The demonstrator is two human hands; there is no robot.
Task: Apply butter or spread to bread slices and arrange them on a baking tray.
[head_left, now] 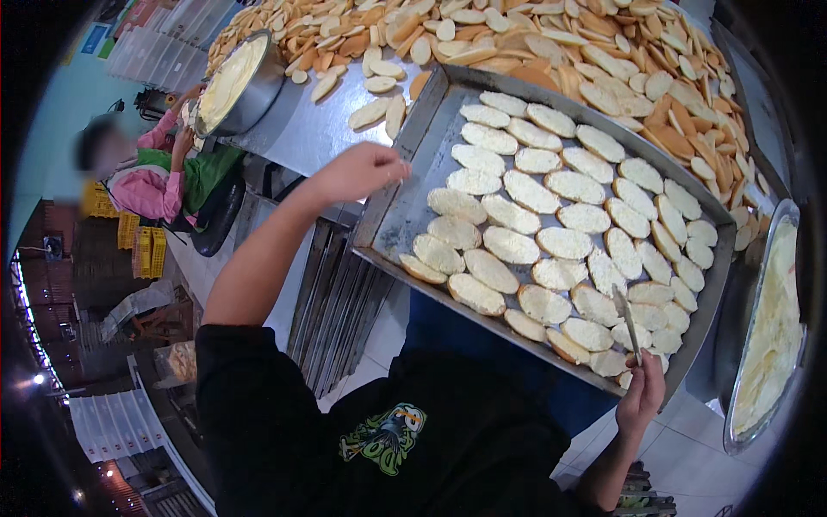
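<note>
At lower right of the frame, our right hand (644, 389) clasps a knife (633, 326), angled to reach the bread (564, 243); what our half-curled left hand (366, 174) holds, we cannot tell.

Site: bakery workroom, volume production. Evidence: large loose heap of cut bread (551, 47), 11 to 2 o'clock, on a metal table (306, 138). Tray (422, 207), centre toward 3, laid with many oval slices (577, 187), pale faces up. Pale spread held in bulk: deep pot (271, 90) between 10 and 11; wide bowl (736, 441) between 3 and 4. Metal stack (332, 302), apparently more trays, at 8 near centre. Second worker (151, 177) seated between 9 and 10, beside the pot. Storage: yellow crates (148, 250) at 9, plastic boxes (108, 426) at 8, farther out. Floor (370, 366) tiled, at 7.
</note>
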